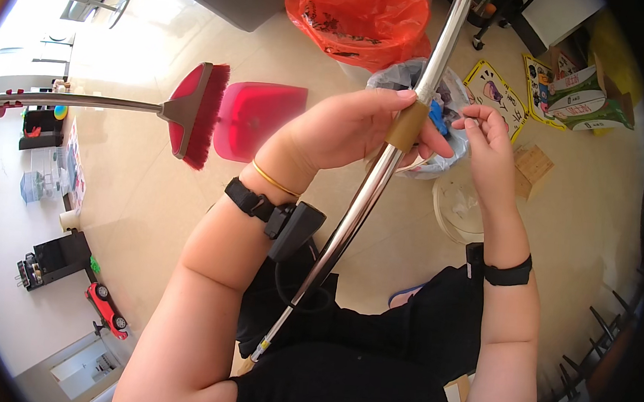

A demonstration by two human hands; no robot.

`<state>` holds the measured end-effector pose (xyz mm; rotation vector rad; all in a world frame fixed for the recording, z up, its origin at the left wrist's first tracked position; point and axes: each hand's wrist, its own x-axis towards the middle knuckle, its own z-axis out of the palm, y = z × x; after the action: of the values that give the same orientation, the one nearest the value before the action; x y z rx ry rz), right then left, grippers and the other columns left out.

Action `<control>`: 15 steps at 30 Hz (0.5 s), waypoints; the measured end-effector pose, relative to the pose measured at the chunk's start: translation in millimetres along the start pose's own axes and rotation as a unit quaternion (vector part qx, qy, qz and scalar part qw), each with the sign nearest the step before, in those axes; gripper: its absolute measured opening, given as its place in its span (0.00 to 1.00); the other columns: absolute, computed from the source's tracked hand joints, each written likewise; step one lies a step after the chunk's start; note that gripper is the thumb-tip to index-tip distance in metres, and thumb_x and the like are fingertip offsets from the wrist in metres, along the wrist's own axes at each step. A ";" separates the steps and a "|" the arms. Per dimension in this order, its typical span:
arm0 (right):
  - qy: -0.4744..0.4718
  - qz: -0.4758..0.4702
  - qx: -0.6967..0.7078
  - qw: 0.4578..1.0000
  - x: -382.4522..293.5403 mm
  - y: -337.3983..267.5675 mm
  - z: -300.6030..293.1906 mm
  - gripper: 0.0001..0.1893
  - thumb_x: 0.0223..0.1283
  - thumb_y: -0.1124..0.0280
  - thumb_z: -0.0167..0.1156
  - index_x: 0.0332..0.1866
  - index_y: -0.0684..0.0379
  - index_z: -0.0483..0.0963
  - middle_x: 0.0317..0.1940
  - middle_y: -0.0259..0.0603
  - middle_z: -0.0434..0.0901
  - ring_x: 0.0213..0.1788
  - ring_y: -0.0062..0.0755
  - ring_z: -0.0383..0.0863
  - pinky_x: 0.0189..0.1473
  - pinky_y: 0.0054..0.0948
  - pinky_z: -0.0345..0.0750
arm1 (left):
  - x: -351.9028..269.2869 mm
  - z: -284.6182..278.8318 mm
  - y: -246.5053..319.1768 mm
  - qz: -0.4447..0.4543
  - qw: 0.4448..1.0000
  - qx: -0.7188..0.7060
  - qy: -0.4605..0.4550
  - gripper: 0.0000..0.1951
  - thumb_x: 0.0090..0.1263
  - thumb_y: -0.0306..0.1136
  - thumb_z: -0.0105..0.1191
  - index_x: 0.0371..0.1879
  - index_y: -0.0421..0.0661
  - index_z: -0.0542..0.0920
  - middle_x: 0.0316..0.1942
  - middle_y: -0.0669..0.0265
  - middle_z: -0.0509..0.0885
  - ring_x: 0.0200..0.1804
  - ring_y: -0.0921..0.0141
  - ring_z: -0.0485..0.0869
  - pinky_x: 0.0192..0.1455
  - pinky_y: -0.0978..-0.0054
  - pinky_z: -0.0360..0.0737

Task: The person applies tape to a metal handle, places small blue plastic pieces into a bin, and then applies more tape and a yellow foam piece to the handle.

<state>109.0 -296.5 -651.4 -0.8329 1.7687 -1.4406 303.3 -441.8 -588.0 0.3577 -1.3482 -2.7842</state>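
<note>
My left hand (355, 125) grips a long shiny metal pole (358, 203) at a band of brown tape (407, 126) wrapped around it. The pole runs diagonally from the top of the view down to my lap. Right of the pole, my right hand (489, 131) is raised with its fingers bent and thumb and index fingertips close together; whether something small is between them I cannot tell. Beneath and between the hands stands a bin with a pale plastic liner (454, 154), holding a blue item (437, 118) and other rubbish.
A red bag-lined bin (368, 22) stands ahead. A red-bristled broom (199, 117) and pink dustpan (255, 120) are at left. A round transparent lid or container (459, 205), cardboard piece (533, 165), yellow-edged printed sheets (497, 95) and cartons (584, 101) lie at right.
</note>
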 end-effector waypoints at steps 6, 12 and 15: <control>-0.006 -0.009 0.030 0.999 1.7 7.0 -3.5 0.08 0.77 0.74 0.52 0.53 0.63 0.74 0.44 0.38 0.82 0.51 0.24 0.80 0.59 0.26 0.73 | 0.1 0.4 -1.3 0.013 1.000 -0.004 -0.002 0.39 0.84 0.56 0.34 0.54 0.23 0.82 0.35 0.57 0.83 0.35 0.68 0.75 0.43 0.73 0.74; 0.051 -0.020 0.106 0.993 -2.2 -8.0 0.8 0.09 0.80 0.74 0.50 0.57 0.62 0.71 0.46 0.39 0.82 0.57 0.31 0.85 0.60 0.27 0.76 | -0.7 -4.6 -6.2 0.055 0.996 0.055 -0.045 0.37 0.82 0.58 0.40 0.57 0.27 0.82 0.35 0.62 0.80 0.37 0.72 0.74 0.43 0.76 0.71; 0.101 -0.086 0.202 0.970 -14.8 -33.5 4.0 0.09 0.81 0.73 0.49 0.58 0.62 0.70 0.48 0.39 0.82 0.56 0.35 0.87 0.57 0.26 0.78 | 0.4 -2.0 -7.0 0.037 0.992 0.112 -0.033 0.31 0.81 0.53 0.48 0.57 0.30 0.82 0.34 0.64 0.79 0.37 0.74 0.73 0.44 0.77 0.71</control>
<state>122.1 -292.3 -617.2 -0.6516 1.4901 -1.9776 303.8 -439.1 -594.8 0.2177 -1.6591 -2.6111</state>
